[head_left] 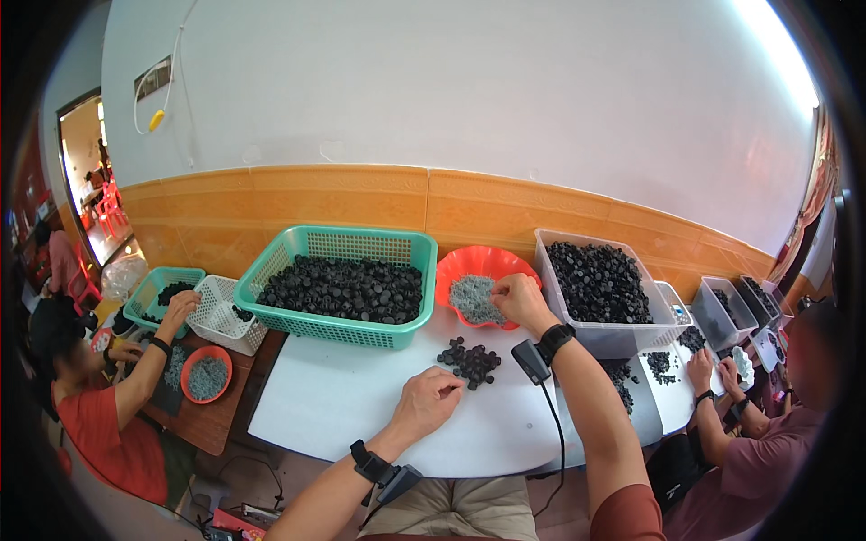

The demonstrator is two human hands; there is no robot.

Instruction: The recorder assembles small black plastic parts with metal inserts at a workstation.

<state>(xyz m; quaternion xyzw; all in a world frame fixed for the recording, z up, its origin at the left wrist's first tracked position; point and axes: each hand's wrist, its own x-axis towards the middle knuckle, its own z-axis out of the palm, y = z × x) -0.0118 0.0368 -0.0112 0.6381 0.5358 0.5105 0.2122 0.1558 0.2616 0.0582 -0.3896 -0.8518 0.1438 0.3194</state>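
Observation:
On the white tabletop (361, 406), a small loose pile of black knob-like parts (469, 362) lies in front of me. My left hand (426, 406) rests at the pile's near left side with its fingers curled and pinched together; whatever they hold is hidden. My right hand (520, 299) is over the right side of a red scalloped bowl (494, 256), its fingertips pinched closed. Small grey-green pieces (473, 299) fill the bowl's middle. Anything between the right fingertips is too small to make out. Both wrists wear black straps with small devices.
Black parts fill a green basket (334, 330) at the left and a clear plastic bin (606, 339) at the right. Co-workers sit on both sides, one in a red shirt (99, 433), one in a maroon shirt (753, 460). A black cable (561, 424) hangs from my right wrist.

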